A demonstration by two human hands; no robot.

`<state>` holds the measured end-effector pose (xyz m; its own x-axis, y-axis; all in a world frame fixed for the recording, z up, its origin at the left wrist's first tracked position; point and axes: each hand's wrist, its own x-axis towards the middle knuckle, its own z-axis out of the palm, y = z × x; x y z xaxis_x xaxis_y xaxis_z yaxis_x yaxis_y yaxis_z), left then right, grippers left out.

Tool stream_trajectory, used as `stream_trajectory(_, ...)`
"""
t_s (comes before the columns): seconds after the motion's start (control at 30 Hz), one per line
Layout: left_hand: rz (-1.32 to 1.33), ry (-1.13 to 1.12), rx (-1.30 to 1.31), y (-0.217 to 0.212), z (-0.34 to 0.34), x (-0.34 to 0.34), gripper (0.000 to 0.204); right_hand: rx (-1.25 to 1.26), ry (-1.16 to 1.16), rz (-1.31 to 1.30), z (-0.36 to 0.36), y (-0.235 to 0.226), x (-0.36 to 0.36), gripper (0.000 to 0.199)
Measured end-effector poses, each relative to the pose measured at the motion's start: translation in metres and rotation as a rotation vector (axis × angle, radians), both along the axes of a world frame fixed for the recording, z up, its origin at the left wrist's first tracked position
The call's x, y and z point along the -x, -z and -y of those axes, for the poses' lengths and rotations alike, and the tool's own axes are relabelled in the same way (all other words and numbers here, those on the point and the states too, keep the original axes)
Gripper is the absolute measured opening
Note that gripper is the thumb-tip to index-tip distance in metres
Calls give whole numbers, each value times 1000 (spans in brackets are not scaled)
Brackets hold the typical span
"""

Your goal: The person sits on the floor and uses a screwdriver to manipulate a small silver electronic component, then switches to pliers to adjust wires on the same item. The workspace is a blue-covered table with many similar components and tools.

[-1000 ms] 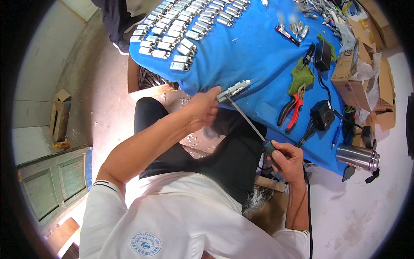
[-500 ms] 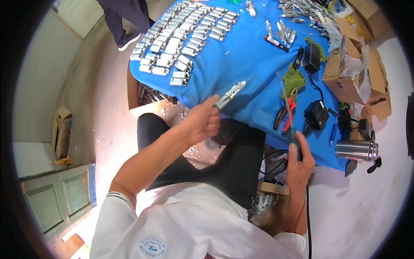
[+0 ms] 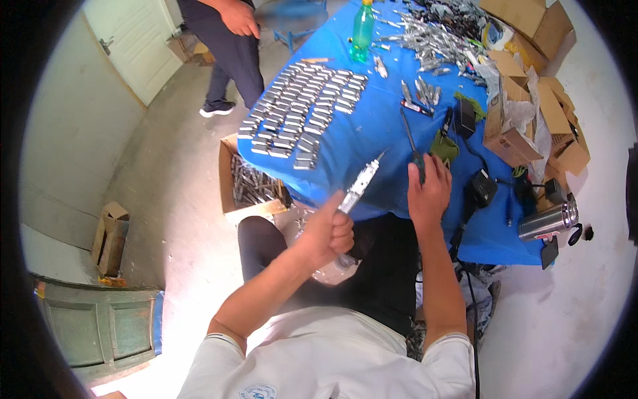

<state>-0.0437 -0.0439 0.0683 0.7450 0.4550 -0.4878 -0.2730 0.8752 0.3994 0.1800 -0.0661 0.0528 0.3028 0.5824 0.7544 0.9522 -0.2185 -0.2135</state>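
My left hand [image 3: 328, 231] is closed around a slim, silvery pen-shaped device [image 3: 362, 185] with a thin needle-like tip, which slants up and away over the table's near edge. To its right, my right hand [image 3: 430, 193] grips the dark green handle of a screwdriver [image 3: 409, 136], its long shaft pointing away from me. The two tools are apart. Ahead of my left hand, rows of small silvery rectangular parts [image 3: 306, 110] lie on the blue-covered table [image 3: 372, 120]. A green cloth [image 3: 444, 147] lies just beyond my right hand.
A green bottle [image 3: 362, 33] stands at the back, beside a heap of pen-like metal pieces [image 3: 442, 40]. Black adapters [image 3: 480, 186] with cables, a steel flask [image 3: 548, 221] and cardboard boxes [image 3: 512, 139] line the right side. A person [image 3: 229, 53] stands at the far left, beyond an open carton [image 3: 229, 179] of metal parts.
My view has shifted, and more of the far table shows. My right hand has moved left and forward with the screwdriver, closer to the pen-shaped device, which my left hand still holds.
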Motion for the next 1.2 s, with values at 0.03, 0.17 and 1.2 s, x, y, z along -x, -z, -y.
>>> stream_trajectory(0.03,-19,-27,15,0,6,2,56,-49,-125,-158,11,-9,17,30)
stream_trajectory(0.17,-102,12,47,23,34,5,59,174,-535,-984,59,-3,105,27)
stream_trajectory(1.2,-31,211,5,72,139,53,53,87,-389,-1181,169,41,153,23)
